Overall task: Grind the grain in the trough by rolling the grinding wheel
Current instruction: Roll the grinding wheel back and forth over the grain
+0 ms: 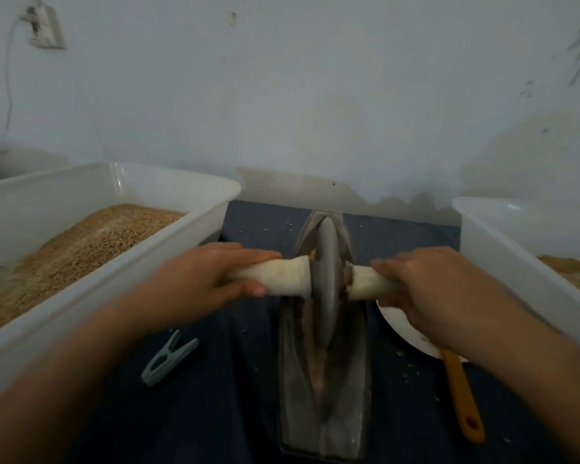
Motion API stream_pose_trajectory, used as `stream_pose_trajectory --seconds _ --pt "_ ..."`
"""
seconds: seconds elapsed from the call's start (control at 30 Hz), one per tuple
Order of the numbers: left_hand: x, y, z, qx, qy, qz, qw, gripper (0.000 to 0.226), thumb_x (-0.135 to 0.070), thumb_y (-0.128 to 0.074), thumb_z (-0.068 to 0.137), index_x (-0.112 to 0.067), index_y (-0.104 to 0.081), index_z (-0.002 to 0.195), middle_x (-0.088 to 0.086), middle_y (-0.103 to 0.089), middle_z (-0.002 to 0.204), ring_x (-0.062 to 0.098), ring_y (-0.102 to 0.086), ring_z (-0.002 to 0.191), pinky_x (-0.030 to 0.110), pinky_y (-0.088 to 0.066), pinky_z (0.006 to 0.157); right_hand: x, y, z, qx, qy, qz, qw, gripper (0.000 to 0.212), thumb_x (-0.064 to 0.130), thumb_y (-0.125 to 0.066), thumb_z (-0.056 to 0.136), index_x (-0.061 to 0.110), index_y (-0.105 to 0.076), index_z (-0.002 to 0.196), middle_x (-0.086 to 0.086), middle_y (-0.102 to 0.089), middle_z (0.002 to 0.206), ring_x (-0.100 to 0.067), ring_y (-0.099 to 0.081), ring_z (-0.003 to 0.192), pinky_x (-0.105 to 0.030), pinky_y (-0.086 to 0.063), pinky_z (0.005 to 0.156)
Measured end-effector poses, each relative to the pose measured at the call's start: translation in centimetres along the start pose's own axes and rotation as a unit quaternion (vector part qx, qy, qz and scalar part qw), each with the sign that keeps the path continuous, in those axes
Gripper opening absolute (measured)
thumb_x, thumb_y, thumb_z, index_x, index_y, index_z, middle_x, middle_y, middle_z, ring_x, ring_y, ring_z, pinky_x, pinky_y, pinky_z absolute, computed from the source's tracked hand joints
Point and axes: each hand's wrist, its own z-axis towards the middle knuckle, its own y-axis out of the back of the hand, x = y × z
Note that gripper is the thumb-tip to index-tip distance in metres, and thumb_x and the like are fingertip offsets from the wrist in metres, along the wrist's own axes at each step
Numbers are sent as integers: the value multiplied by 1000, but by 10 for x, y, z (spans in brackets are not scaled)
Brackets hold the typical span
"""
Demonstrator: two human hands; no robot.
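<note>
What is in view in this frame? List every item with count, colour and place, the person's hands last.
grinding wheel: 1, grey disc, upright in the trough, centre
wheel handles: 2, off-white, one out each side of the disc
trough: 1, grey, narrow, running away from the viewer
ground grain: brownish streak along the trough groove
left tub: 1, translucent white, holding tan grain
right tub: 1, translucent white, some tan grain
clothes peg: 1, grey-green, on the dark blue cloth
white plate: 1, right of the trough
orange handle: 1, tool end hidden
wall socket: 1, top left
left hand: grips left handle
right hand: grips right handle
</note>
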Motion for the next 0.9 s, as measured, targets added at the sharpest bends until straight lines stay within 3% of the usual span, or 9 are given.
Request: stream_pose_trajectory --seconds 0.1,0.17,0.27,0.33,0.43,0.5,0.63,0.8,0.9 --pt "3 -19 8 -107 -16 116 987 52 -40 -53 89 -38 -35 138 -7 -56 108 11 -50 96 25 -37 81 -8 -19 14 -28 -44 -3 999 53 34 -46 96 33 -25 144 13 -44 140 -9 -41 123 -23 -26 103" --pt "4 -20 10 -112 -23 125 985 53 -41 -54 89 -37 -36 138 -7 -56 106 10 -49 95 24 -37 81 -10 -22 13 -33 -45 3 998 52 38 -47 95 35 -27 143 14 -46 137 -9 -43 121 -23 -27 103" --pt "3 -5 4 -30 -8 32 999 49 -48 -54 84 -54 -34 129 -19 -55 101 -4 -50 90 15 -35 79 -4 -7 2 -17 2 -13 1000 36 44 -47 93 38 -43 128 14 -56 119 -9 -49 107 -24 -31 92" --pt "4 9 -4 50 4 -61 997 49 -54 -55 79 -60 -40 125 -27 -59 106 -10 -53 98 11 -37 83 0 9 -7 16 42 -26 999 30 47 -49 90 37 -48 119 14 -59 109 -8 -53 99 -24 -31 82" --pt "1 26 -15 143 -19 -139 980 46 -56 -58 80 -57 -48 124 -30 -58 120 -9 -53 111 15 -42 93 7 29 -21 71 60 -11 996 41 54 -49 87 36 -47 124 14 -58 108 -7 -53 99 -23 -31 77" --pt "-1 29 -16 151 -35 -146 977 46 -58 -58 79 -60 -45 123 -32 -56 121 -9 -53 112 13 -40 94 8 33 -26 80 64 -11 995 46 57 -48 87 37 -44 128 13 -57 111 -7 -53 100 -23 -32 77" --pt "0 16 -8 84 -8 -101 991 47 -61 -53 76 -61 -45 123 -29 -60 112 -10 -54 104 15 -42 86 3 18 -14 48 38 1 998 35 49 -49 90 39 -46 124 14 -58 112 -6 -52 96 -21 -33 76" --pt "5 -19 8 -106 -23 109 988 53 -39 -55 89 -39 -35 138 -6 -58 106 9 -50 93 26 -40 81 -7 -18 9 -37 -36 -14 999 48 36 -44 96 36 -29 142 14 -47 136 -8 -44 119 -22 -29 98" --pt "6 -20 12 -109 -24 106 988 54 -37 -57 88 -38 -35 138 -5 -58 107 9 -49 94 25 -38 82 -7 -18 9 -38 -31 -12 999 45 39 -44 96 35 -32 139 14 -49 133 -9 -45 117 -23 -28 97"
